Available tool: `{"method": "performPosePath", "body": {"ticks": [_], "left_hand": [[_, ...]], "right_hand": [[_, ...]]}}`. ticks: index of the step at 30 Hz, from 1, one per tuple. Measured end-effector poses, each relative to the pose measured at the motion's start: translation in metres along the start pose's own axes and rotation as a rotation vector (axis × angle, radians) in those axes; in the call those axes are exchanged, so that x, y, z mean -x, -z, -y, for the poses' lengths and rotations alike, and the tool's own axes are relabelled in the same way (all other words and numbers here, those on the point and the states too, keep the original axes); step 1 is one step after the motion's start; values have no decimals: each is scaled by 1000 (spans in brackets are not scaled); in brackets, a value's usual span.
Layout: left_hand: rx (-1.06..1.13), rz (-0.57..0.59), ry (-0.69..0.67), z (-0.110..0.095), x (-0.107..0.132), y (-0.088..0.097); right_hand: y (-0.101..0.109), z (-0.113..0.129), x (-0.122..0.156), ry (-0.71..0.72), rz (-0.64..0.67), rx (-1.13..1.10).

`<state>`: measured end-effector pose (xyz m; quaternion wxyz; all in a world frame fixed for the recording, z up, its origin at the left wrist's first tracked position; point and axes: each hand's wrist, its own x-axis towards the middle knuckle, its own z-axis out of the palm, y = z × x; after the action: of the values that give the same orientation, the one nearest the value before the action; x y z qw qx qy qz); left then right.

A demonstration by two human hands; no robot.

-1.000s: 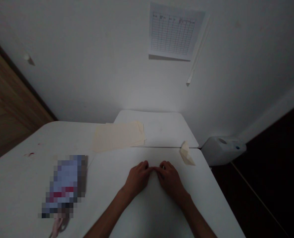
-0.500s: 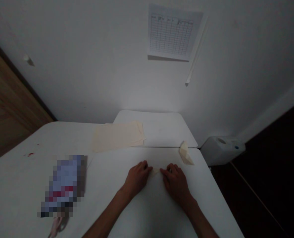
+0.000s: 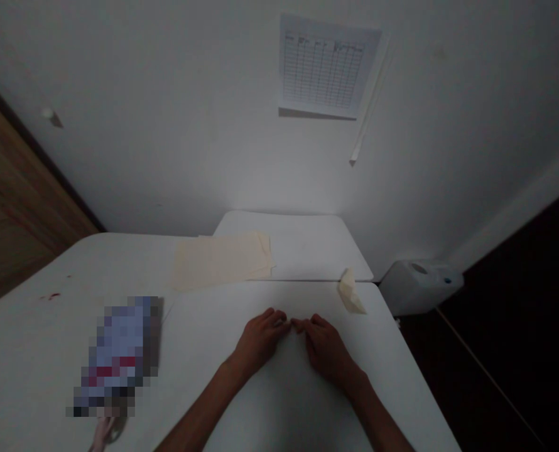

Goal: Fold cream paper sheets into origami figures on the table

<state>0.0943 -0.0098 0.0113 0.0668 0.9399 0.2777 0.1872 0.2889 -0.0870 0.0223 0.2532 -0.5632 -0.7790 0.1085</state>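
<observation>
My left hand [image 3: 261, 336] rests on the white table with its fingers bent and pinched at a small piece of cream folded paper, mostly hidden under the fingertips. Close on the right, my right hand [image 3: 326, 342] is curled, its index finger reaching left onto the same paper, almost touching the left fingertips. Beyond the right hand stands a folded cream paper shape [image 3: 351, 294], like a small paper boat. Flat cream sheets of paper [image 3: 220, 260] lie in a loose stack to the far left of my hands.
A blurred bluish package [image 3: 119, 345] lies on the left of the table [image 3: 204, 370]. A grid-printed sheet [image 3: 324, 69] hangs on the wall behind. A white plastic container [image 3: 418, 289] stands beyond the table's right edge, by the dark floor.
My right hand has shifted left, bringing its index fingertip across to the left fingertips. The small folded paper between them is now mostly covered. The view has tilted slightly.
</observation>
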Motion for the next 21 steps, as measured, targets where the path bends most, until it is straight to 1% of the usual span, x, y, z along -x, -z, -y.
{"method": "performPosePath", "body": {"ticks": [4,8,11,14,17,21], "left_hand": [[-5,30,6,-1,-1,1],[-21,55,22,-1,-1,1],[-16,45,14,-1,-1,2],[-16,32,0,-1,0,4],[-37,42,-15,-2,0,5],[-104,66,-25,-2,2,2]], "right_hand": [[2,5,-4,-32,53,69],[3,7,-4,-64,59,164],[3,4,2,-68,41,192],[3,0,11,-101,-11,161],[1,-1,16,-124,-51,150],[-1,-1,17,-108,-60,131]]}}
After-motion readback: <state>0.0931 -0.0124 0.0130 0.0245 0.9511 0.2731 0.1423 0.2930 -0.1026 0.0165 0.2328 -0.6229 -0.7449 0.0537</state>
